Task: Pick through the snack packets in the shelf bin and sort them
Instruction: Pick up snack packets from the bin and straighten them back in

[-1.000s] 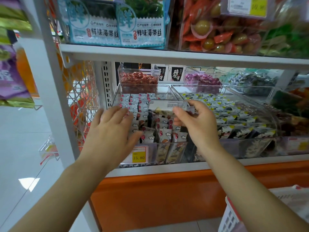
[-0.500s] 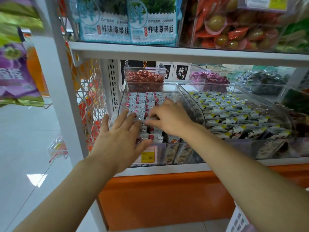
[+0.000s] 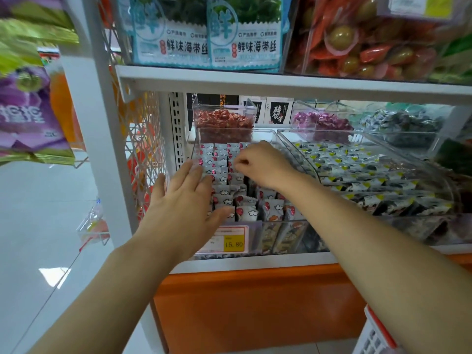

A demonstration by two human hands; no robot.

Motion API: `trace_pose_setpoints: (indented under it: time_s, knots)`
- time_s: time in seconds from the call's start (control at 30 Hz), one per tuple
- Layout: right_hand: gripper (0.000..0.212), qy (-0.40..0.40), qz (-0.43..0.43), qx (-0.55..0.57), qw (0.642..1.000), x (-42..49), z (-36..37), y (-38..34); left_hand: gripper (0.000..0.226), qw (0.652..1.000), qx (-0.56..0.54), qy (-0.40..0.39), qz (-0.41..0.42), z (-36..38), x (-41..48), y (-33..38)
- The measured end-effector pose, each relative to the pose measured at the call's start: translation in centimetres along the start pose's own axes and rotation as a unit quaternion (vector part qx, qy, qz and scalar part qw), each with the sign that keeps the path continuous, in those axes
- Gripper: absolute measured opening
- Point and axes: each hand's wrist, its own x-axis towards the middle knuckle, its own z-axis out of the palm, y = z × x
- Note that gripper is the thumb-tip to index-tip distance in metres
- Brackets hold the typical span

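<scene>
While both arms reach into the clear bin (image 3: 265,135) on the shelf (image 3: 255,264), the right hand (image 3: 260,164) is the one deeper in, over the back rows of packets (image 3: 222,164), with its fingers curled down and thumb drawn in toward them. It looks pinched on a packet or about to be, but the knuckles hide the fingertips, so I cannot tell whether anything is held. The left hand (image 3: 186,200) lies flat and spread, palm down, at the bin's near left side, fingers resting on or just above the front packets; it grips nothing. The packets stand in rows running front to back, each one's long axis roughly upright and leaning. The row being worked lies directly under the right fingers and just ahead of the left fingertips, so the right hand is nearer and better placed to lift one straight up. A price tag (image 3: 233,242) hangs on the bin's front wall. The neighbouring bin (image 3: 434,175) to the right holds different packets and is untouched
</scene>
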Motion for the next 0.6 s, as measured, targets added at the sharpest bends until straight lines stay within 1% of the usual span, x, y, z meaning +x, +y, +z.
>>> trace_pose_setpoints:
  time_s: [0.13,0.2,0.27,0.33,0.4,0.5,0.57,0.6]
  knots:
    - [0.017,-0.041,-0.004,-0.074,0.996,1.0,0.6,-0.5,0.073,1.000,-0.018,0.000,-0.004,0.0,0.1,0.1]
    - [0.009,-0.040,0.005,-0.049,0.998,1.1,0.6,-0.8,0.069,0.999,-0.030,0.012,-0.009,0.0,0.1,0.3]
    - [0.003,-0.013,0.026,0.023,0.999,0.6,-0.1,-0.9,0.066,0.998,-0.046,0.033,-0.009,-0.2,0.3,0.7]
    - [0.006,0.046,0.045,0.106,0.992,-0.4,-1.2,-0.8,0.061,0.996,-0.067,0.063,-0.004,-0.5,0.4,1.1]
    - [0.006,0.127,0.055,0.188,0.972,-1.9,-2.3,-0.6,0.058,0.992,-0.088,0.091,0.000,-0.8,0.5,1.5]
    - [0.008,0.249,0.082,0.282,0.923,-4.6,-3.7,-0.7,0.055,0.982,-0.137,0.128,-0.002,-1.2,0.4,2.0]
    - [0.009,0.306,0.106,0.316,0.892,-6.3,-4.3,-0.8,0.052,0.975,-0.173,0.137,-0.012,-1.4,0.4,2.5]
    - [0.011,0.321,0.118,0.333,0.879,-7.1,-4.5,-0.8,0.050,0.971,-0.194,0.136,-0.021,-1.4,0.5,2.8]
